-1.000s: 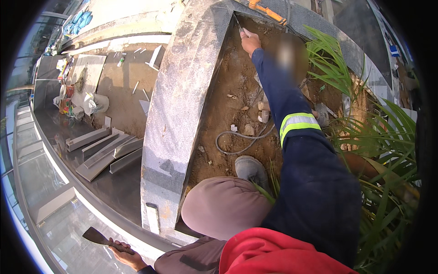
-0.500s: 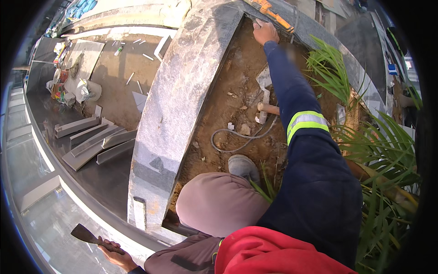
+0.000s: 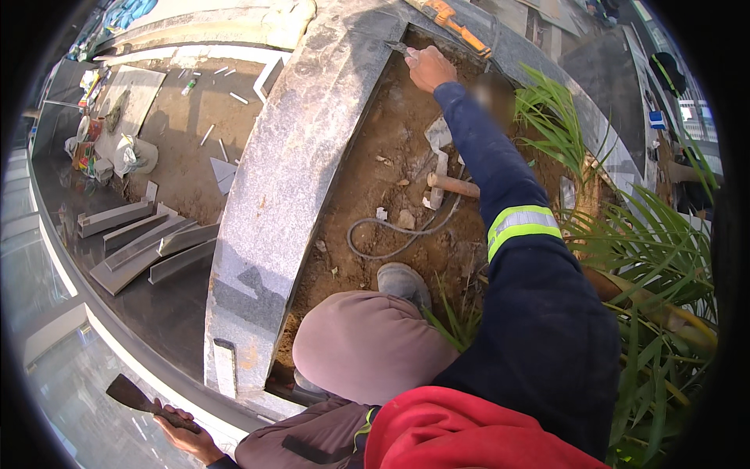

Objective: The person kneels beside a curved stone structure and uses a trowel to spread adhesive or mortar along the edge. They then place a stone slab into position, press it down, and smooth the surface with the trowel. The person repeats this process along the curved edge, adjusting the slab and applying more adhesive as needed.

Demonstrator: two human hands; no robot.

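Observation:
My left hand [image 3: 183, 432] is closed round the handle of a putty knife [image 3: 131, 393], its broad dark blade pointing away at the lower left. My right arm stretches far forward over the soil. At the far inner corner of the stone edging [image 3: 289, 180], my right hand [image 3: 430, 69] is closed on a small grey metal tool [image 3: 398, 48], whose tip reaches the edging. Its exact kind is too small to tell. Just beyond that hand, an orange tool [image 3: 461, 28] lies on the stone. A wooden handle [image 3: 453, 185] sticks out beside my right forearm.
Brown soil [image 3: 367, 180] fills the bed, with a looped grey cable [image 3: 380, 255] and rubble on it. Palm fronds [image 3: 644, 258] crowd the right side. Left of the edging lie several grey angled strips [image 3: 148, 238] and a white bucket [image 3: 139, 154]. My shoe [image 3: 404, 283] stands in the bed.
My right hand has shifted left along the far corner, and the small metal tool's tip now shows over the edging. The left hand keeps the putty knife. The whole view has shifted slightly.

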